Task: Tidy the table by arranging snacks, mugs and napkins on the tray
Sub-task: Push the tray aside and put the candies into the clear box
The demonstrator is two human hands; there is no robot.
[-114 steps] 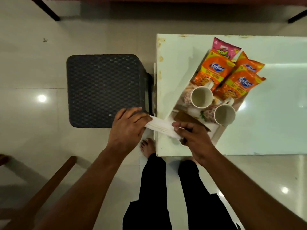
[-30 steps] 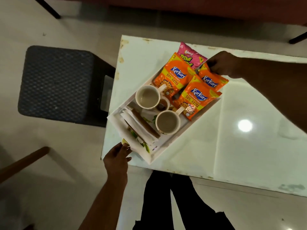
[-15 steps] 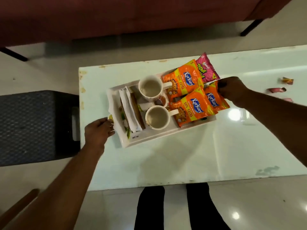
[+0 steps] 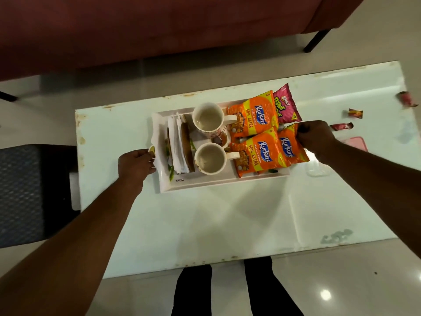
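A white rectangular tray (image 4: 205,182) lies on the pale table (image 4: 227,224). Two empty cream mugs stand in it, one at the back (image 4: 207,120) and one in front (image 4: 210,158). Folded white napkins (image 4: 178,144) lie at its left end. Three orange Kurkure snack packets (image 4: 255,118) and a pink packet (image 4: 284,104) fill its right end. My left hand (image 4: 136,164) grips the tray's left rim. My right hand (image 4: 315,137) is closed on the tray's right end, over the edge of an orange packet (image 4: 289,149).
Small sweet wrappers (image 4: 355,113) and a pink flat object (image 4: 355,143) lie on the table to the right. A dark woven stool (image 4: 22,192) stands at the left. A dark red sofa (image 4: 159,30) spans the far side. My legs are at the table's near edge.
The napkins went from my hands into the tray. Both hands took hold of the tray's ends and turned it from diagonal to lengthwise, shifting it toward the table's middle.
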